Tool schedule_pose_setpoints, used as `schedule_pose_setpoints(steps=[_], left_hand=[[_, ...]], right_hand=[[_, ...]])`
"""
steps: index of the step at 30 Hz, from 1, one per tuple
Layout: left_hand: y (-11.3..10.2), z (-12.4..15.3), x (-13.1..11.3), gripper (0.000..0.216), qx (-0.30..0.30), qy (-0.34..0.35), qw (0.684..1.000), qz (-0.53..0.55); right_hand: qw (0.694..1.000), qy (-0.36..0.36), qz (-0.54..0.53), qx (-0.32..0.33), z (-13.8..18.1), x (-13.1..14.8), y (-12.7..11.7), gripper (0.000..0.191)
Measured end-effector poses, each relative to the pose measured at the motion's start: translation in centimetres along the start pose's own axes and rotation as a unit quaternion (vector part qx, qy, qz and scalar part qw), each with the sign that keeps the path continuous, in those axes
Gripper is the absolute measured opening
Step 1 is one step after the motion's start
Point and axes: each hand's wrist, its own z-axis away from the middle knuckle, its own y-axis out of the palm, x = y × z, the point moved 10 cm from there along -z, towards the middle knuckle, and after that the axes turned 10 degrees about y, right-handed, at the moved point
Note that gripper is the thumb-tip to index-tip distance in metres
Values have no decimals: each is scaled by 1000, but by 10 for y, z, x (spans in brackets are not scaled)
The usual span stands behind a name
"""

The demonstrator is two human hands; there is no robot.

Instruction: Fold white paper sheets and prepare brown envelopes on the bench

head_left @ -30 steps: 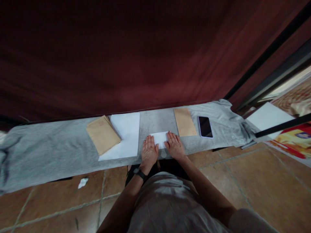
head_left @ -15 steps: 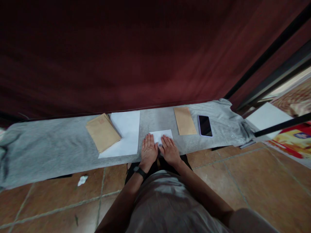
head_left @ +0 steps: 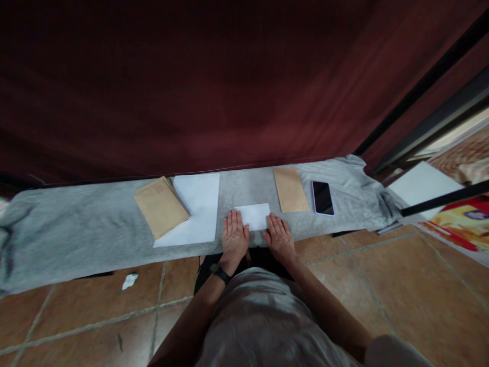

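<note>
A small white folded paper [head_left: 253, 216] lies on the grey cloth in front of me. My left hand [head_left: 234, 235] rests flat over its left edge, fingers stretched out. At the paper's right edge lies my right hand [head_left: 280, 238], also flat with its fingers extended. A single brown envelope [head_left: 291, 190] is beyond the right hand. To the left, a stack of brown envelopes [head_left: 162, 208] sits partly on top of larger white paper sheets [head_left: 201, 211].
A phone [head_left: 323, 198] with a pale purple edge lies right of the single envelope. Grey cloth [head_left: 95, 219] covers the narrow bench against a dark red curtain [head_left: 214, 92]. Black metal bars [head_left: 431, 201] stand at the right. A crumpled white scrap [head_left: 130, 281] is on the tiled floor.
My right hand has slid right, from the middle of the folded paper to its right edge, uncovering more of it. My left hand stays nearly in place.
</note>
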Motion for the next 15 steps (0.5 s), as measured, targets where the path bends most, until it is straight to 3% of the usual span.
schedule_pose_setpoints(steps=[4, 7, 15], left_hand=[[14, -5, -42, 61, 49, 81, 995, 29], [22, -5, -58, 60, 82, 112, 990, 36], [18, 5, -34, 63, 94, 97, 991, 10]], right_hand=[[1000, 1, 10, 4, 0, 2, -1, 57], [1000, -1, 17, 6, 0, 3, -2, 54], [1000, -7, 0, 1, 3, 1, -1, 58]])
